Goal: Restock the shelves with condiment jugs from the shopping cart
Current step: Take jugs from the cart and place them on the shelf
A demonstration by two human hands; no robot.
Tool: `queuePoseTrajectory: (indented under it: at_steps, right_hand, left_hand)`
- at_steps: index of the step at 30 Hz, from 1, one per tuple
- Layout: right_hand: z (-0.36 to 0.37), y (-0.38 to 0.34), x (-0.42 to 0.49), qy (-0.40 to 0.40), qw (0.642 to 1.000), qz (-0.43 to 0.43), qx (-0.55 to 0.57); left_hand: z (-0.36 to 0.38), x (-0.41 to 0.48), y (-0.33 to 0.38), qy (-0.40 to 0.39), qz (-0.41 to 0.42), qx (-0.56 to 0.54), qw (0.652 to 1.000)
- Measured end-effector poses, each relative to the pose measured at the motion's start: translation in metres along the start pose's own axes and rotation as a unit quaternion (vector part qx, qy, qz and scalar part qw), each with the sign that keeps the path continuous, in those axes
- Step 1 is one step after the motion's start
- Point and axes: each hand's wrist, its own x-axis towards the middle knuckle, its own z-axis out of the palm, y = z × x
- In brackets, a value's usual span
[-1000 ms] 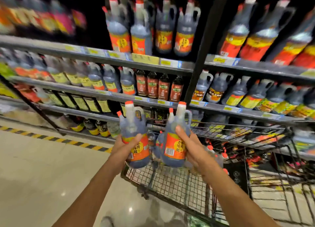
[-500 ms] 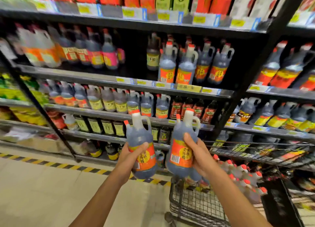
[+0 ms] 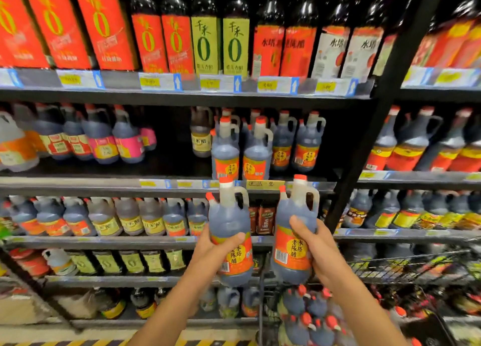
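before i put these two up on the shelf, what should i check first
1. Left grip wrapped round the left jug: ok
2. Right grip wrapped round the right jug: ok
3. Red caps in place on both jugs: ok
4. Matching jugs found on the shelf just above: ok
5. Open space on that shelf, left of the yellow-label bottle: ok
6. Room behind the front matching jugs: cannot tell
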Motion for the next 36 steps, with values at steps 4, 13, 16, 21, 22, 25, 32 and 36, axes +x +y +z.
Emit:
queuePoseTrajectory:
  at_steps: [4,13,16,21,22,25,32,36]
  right_hand:
    - [-0.025,-0.013,0.031,0.036,0.999,-0.021,0.005]
    - [-0.065,-0.035,0.066,0.104,0.994,-0.02,0.012]
    - [-0.07,-0.036,0.067,0.129,0.991,-0.021,0.015]
    - [-0.076,-0.034,0.064,0.155,0.987,-0.017,0.027]
    - [-0.078,-0.034,0.063,0.158,0.987,-0.017,0.025]
    - [-0.082,-0.033,0.061,0.164,0.986,-0.013,0.025]
    - [-0.086,-0.032,0.059,0.17,0.985,-0.013,0.036]
    - [-0.086,-0.031,0.06,0.166,0.985,-0.013,0.041]
  left_hand:
    - [0.045,0.043,0.026,-0.009,0.053,0.052,0.997]
    - [0.126,0.122,0.071,-0.059,0.176,0.073,0.98]
    - [0.148,0.143,0.086,-0.057,0.223,0.099,0.968]
    - [0.18,0.173,0.096,-0.051,0.256,0.133,0.956]
    - [0.186,0.18,0.095,-0.048,0.26,0.139,0.954]
    - [0.199,0.198,0.093,-0.041,0.259,0.165,0.951]
    - [0.214,0.232,0.081,-0.031,0.188,0.186,0.964]
    - [0.215,0.241,0.073,-0.037,0.139,0.23,0.963]
